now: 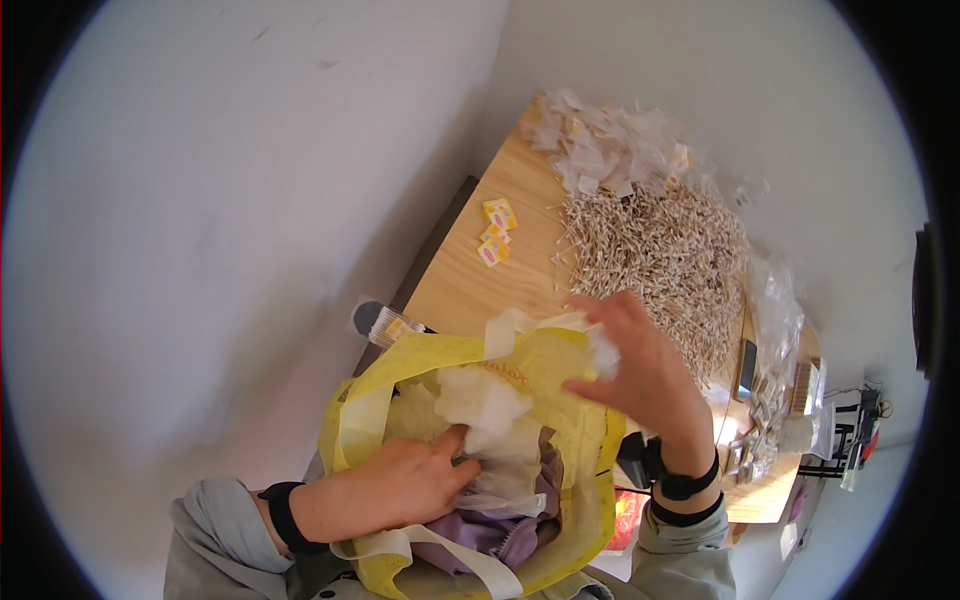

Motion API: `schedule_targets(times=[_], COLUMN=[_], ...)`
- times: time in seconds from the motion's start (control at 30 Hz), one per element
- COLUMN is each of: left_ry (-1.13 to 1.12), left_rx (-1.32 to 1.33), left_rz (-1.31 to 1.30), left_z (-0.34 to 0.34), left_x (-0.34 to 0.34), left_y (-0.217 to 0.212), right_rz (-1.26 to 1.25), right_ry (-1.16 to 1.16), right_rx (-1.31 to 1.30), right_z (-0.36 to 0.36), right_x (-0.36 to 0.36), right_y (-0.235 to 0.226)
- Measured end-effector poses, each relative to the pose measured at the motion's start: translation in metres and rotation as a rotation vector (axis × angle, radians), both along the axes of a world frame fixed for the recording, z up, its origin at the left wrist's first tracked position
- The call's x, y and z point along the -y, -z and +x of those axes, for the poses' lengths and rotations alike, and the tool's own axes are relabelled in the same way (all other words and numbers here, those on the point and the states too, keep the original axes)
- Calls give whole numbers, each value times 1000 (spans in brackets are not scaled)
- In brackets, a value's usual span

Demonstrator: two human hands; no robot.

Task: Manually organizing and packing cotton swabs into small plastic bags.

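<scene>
A yellow bag with pale straps stands mouth-up in front of me. My left hand reaches into it from the left, its fingers bent in against crumpled white film; what they hold is partly hidden. Below that hand lies a purple cloth with a zipper, inside the bag. My right hand is over the bag's far right rim, slightly blurred, thumb and fingers apart. A bunched white piece shows between them, and I cannot tell whether it is touched.
Behind the bag is a wooden table with a large heap of cotton swabs. Clear plastic bags lie beyond it. Small yellow-and-white cards, a swab pack and a dark phone also lie there. A wall rises on the left.
</scene>
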State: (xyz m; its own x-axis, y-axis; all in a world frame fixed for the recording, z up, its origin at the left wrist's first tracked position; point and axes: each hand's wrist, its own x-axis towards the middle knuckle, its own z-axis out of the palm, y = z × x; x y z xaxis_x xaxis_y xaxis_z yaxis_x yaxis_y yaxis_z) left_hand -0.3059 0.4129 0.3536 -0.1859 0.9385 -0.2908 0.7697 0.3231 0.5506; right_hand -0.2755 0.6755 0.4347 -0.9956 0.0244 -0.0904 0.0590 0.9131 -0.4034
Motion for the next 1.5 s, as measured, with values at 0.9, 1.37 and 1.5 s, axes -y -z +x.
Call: schedule_targets(times=[0.9, 1.37, 1.5], left_ry=[-55, 48, -56], left_rx=[-136, 99, -360], left_rz=[331, 101, 253], left_z=[22, 49, 82], left_x=[84, 104, 91], left_y=[-68, -80, -59], right_rz=[-534, -681, -652], right_ry=[-464, -448, -431], right_rx=[209, 246, 246], right_z=[108, 110, 121], right_x=[37, 63, 69], right_y=[-1, 22, 24])
